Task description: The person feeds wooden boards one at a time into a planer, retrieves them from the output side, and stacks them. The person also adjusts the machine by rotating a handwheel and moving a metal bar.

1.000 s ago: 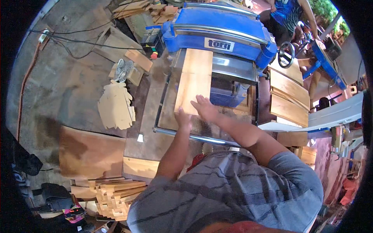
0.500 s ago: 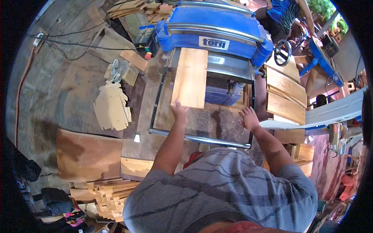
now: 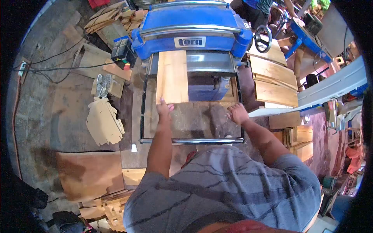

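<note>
A pale wooden board [image 3: 172, 79] lies lengthwise at the mouth of a blue thickness planer [image 3: 186, 23] marked "torq". Its far end rests on the shiny metal bed [image 3: 211, 64], while the near end extends over the open black frame [image 3: 143, 112]. My left hand [image 3: 165, 108] grips the board's near edge at the left corner, with the thumb on top and the other fingers partly hidden. To the right of the board, my right hand [image 3: 237, 113] is held near the frame's right rail, fingers spread and holding nothing.
Flat boards [image 3: 274, 79] are stacked right of the planer, below its handwheel [image 3: 263, 39]. A chrome roller bar [image 3: 194, 141] crosses in front of my body. Cardboard [image 3: 104, 122] and a coiled cord [image 3: 103, 85] lie left. Another person [image 3: 254, 13] is at the back right.
The view has shifted, so the planer and board appear farther left. My left hand keeps its grip on the board's near end; my right hand stays near the right rail, fingers spread.
</note>
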`<state>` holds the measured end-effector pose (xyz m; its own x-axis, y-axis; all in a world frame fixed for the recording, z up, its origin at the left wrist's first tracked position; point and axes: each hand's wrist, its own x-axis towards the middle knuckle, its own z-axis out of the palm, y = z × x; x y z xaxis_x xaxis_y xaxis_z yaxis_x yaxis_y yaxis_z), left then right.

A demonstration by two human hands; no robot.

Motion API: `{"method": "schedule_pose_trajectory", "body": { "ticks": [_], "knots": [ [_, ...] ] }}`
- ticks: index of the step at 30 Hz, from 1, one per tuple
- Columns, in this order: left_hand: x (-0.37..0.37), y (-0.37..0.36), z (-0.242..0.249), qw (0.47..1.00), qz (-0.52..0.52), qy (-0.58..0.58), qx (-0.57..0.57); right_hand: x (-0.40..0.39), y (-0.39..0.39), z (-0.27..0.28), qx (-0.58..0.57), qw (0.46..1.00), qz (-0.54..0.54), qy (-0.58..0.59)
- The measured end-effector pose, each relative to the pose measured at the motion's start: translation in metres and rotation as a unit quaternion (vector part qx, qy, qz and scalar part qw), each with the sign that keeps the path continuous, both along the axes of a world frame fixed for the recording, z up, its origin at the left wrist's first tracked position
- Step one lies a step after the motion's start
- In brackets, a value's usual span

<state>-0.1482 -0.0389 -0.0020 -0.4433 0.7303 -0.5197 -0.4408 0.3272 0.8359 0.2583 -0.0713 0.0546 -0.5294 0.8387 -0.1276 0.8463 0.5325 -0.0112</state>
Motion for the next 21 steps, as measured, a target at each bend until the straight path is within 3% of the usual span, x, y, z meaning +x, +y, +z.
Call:
{"method": "schedule_pose_trajectory", "body": {
  "ticks": [9, 12, 15, 16, 17, 21],
  "knots": [
    [-0.008, 0.027, -0.002, 0.998, -0.049, 0.024, -0.011, 0.001, 0.003, -0.009, 0.036, 0.999, 0.008, 0.013],
    [-0.002, 0.034, 0.006, 0.998, -0.02, 0.029, -0.043, 0.002, 0.004, -0.01, 0.026, 0.999, 0.003, 0.032],
    [-0.013, 0.046, -0.024, 0.998, -0.063, 0.024, -0.017, 0.009, 0.007, -0.024, -0.02, 1.0, -0.002, -0.022],
    [-0.001, 0.04, 0.007, 0.998, -0.049, 0.033, -0.013, 0.009, 0.004, -0.02, -0.013, 0.999, -0.011, -0.032],
    [-0.01, 0.043, -0.012, 0.995, -0.087, 0.053, 0.019, 0.005, 0.002, -0.013, -0.005, 0.999, -0.021, -0.042],
    [-0.023, 0.071, -0.031, 0.996, -0.076, 0.009, -0.045, 0.005, 0.002, -0.008, -0.005, 0.999, -0.024, -0.029]
  ]
}}
